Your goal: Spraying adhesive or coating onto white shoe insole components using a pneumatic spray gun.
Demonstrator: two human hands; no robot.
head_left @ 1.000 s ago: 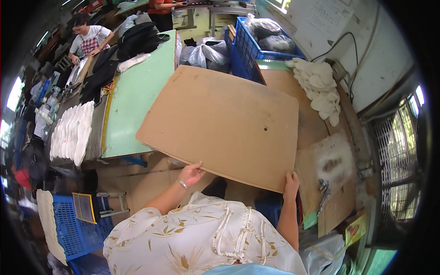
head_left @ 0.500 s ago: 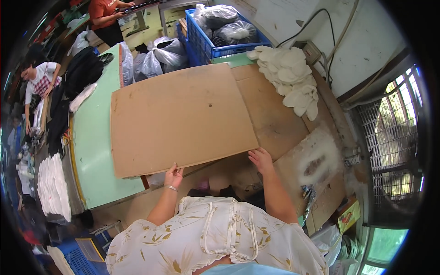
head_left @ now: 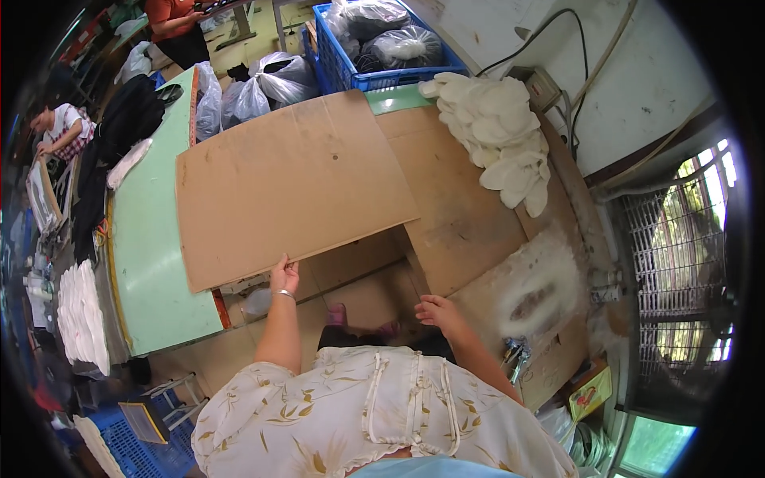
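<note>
A large flat cardboard sheet [head_left: 287,191] lies across the green tabletop [head_left: 147,247] and over a gap in front of me. My left hand [head_left: 285,276] pinches its near edge, thumb and fingers closed on the board. Away from the sheet, my right hand [head_left: 438,311] is held over the gap with its fingers loosely bent and apart, holding nothing. To the right, a brown cardboard covering [head_left: 470,215] lies partly under the sheet's right edge. A pile of cream, sole-shaped pads [head_left: 510,135] rests at its far side.
Behind the table stand a blue crate [head_left: 398,80] of bagged goods and grey plastic bags [head_left: 275,80]. A metal tool [head_left: 516,354] lies near my right arm, beside a white-dusted patch [head_left: 534,295]. White stacked pads [head_left: 82,315] are at left. Two people work farther off.
My right hand has let go of the sheet's near right corner and moved back toward me. The sheet has shifted away and slightly left, uncovering more of the gap.
</note>
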